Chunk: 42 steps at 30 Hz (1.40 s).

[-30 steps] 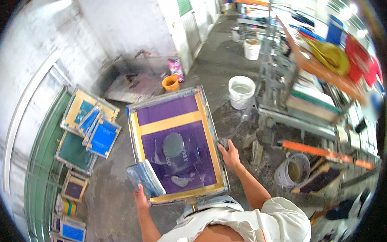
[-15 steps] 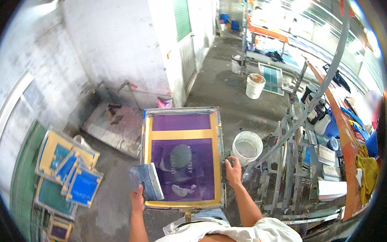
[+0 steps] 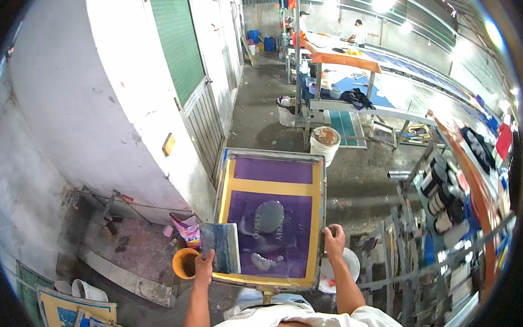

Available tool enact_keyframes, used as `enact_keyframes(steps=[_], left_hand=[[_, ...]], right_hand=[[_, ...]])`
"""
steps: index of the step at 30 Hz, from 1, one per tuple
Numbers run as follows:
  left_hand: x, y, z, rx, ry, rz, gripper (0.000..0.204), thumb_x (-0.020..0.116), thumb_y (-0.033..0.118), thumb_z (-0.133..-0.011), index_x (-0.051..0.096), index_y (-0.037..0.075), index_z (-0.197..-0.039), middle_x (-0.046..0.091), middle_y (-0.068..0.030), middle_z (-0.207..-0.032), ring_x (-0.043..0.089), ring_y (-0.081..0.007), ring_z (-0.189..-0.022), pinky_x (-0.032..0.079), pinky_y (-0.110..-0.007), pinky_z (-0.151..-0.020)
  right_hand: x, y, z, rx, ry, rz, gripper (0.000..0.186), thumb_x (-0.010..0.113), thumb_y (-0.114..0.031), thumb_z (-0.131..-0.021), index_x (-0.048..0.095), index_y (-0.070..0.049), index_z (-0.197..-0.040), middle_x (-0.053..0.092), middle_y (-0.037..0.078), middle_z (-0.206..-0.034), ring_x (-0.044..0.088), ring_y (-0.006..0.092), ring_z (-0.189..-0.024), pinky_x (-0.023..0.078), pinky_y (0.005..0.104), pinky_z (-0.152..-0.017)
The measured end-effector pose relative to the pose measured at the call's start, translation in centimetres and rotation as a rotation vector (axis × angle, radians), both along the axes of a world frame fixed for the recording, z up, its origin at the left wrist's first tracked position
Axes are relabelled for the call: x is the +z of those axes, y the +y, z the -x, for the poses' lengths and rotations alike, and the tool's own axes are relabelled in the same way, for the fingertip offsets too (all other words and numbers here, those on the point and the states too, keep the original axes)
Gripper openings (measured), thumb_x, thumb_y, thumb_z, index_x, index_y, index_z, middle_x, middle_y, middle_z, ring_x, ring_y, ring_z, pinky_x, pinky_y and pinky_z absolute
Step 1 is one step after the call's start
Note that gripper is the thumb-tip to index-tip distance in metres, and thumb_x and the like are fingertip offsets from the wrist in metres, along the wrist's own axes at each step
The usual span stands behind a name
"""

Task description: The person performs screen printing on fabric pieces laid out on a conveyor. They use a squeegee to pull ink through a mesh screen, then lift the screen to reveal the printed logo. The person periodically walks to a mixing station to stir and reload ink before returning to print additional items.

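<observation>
A screen-printing frame (image 3: 320, 191) with purple mesh and yellow tape borders is held out level in front of my body. On its mesh lie a grey-green round patch (image 3: 269, 216) and a whitish smear (image 3: 265, 261). My left hand (image 3: 204, 265) is closed on a wide squeegee (image 3: 221, 248), blue-grey with a pale edge, which overlaps the frame's near left corner. Whether those fingers also grip the frame is hidden. My right hand (image 3: 334, 241) has its curled fingers and thumb at the frame's right edge, gripping it.
An orange tub (image 3: 185, 263) and a pink packet (image 3: 188, 232) stand left of the frame by a low basin (image 3: 136, 283). A white bucket (image 3: 324, 144) is ahead; another (image 3: 350, 263) sits beneath my right forearm. Metal racks (image 3: 405, 255) line the right. People work at far tables.
The surroundings have shifted as I moved forward and turned to the right, with the frame still held. The orange tub now shows, and the near bucket lies partly behind my right forearm.
</observation>
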<state>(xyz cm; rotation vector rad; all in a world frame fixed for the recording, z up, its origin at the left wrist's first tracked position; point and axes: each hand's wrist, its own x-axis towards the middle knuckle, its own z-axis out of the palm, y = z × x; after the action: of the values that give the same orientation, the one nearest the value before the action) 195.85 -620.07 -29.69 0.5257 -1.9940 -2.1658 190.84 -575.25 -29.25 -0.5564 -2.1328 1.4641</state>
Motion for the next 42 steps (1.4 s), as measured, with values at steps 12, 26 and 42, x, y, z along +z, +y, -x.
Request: enact_keyframes(steps=[12, 26, 42], left_hand=[[0.0, -3.6, 46.2, 0.059, -0.093, -0.002, 0.05, 0.08, 0.044, -0.089, 0.071, -0.001, -0.108, 0.07, -0.0036, -0.1, 0.061, -0.0126, -0.088, 0.05, -0.031, -0.083], [2.3, -4.6, 103.9, -0.124, 0.061, -0.067, 0.04, 0.079, 0.042, -0.091, 0.067, 0.005, -0.101, 0.064, 0.0011, -0.096, 0.054, -0.0115, -0.088, 0.045, -0.033, -0.08], [2.4, -3.9, 161.6, -0.028, 0.092, -0.091, 0.042, 0.073, 0.042, -0.095, 0.068, 0.001, -0.102, 0.065, -0.0001, -0.092, 0.057, -0.0101, -0.081, 0.047, -0.029, -0.074]], right_hand=[[2.5, -4.0, 46.8, 0.138, -0.062, 0.035, 0.023, 0.071, -0.015, -0.093, 0.063, -0.004, -0.112, 0.057, 0.002, -0.088, 0.05, 0.0106, -0.075, 0.044, 0.0291, -0.067], [1.4, -4.6, 101.4, 0.001, -0.145, 0.074, 0.028, 0.07, -0.022, -0.094, 0.063, -0.006, -0.116, 0.065, 0.014, -0.109, 0.062, 0.0259, -0.099, 0.048, 0.04, -0.087], [-0.2, -3.2, 163.4, 0.035, -0.01, 0.131, 0.023, 0.067, -0.024, -0.097, 0.066, -0.007, -0.113, 0.066, 0.008, -0.102, 0.06, 0.0162, -0.092, 0.048, 0.034, -0.083]])
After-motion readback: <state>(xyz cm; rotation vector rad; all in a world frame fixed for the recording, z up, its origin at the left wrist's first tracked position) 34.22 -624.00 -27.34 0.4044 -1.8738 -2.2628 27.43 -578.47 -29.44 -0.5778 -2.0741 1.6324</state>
